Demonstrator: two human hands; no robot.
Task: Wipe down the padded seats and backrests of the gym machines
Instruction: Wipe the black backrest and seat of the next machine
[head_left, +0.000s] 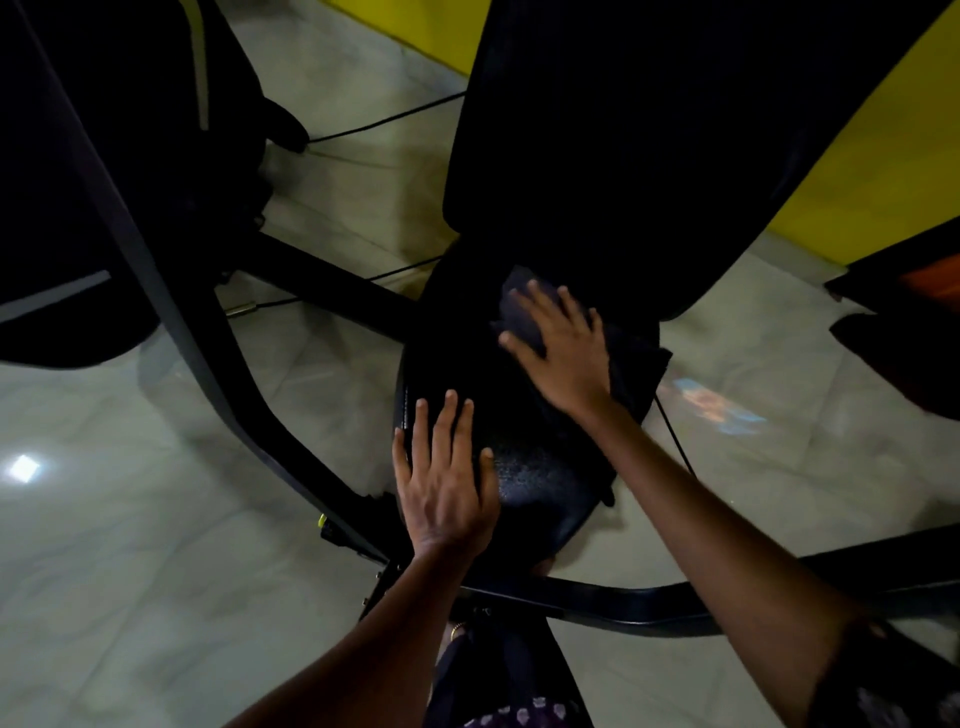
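We look down on a black padded seat (524, 467) of a gym machine, with its dark backrest (649, 145) rising behind it toward the top of the view. Our right hand (563, 348) lies flat on a dark cloth (524, 317), fingers straight and spread, pressing it onto the rear part of the seat, close to where the seat meets the backrest. The cloth spreads out beneath the palm and reaches toward the right edge of the seat; its folds are hard to make out in the dim light.

Our left hand (447, 478) rests on the front left part of the seat, fingers straight and close together, holding nothing. The two hands are near each other but apart.

A curved black frame bar (208, 338) runs down the left side of the seat and another passes under its front. The machine stands on a pale glossy tiled floor (130, 545). A thin black cable (384, 122) lies across the tiles behind the seat. A yellow wall (857, 171) shows at the upper right.
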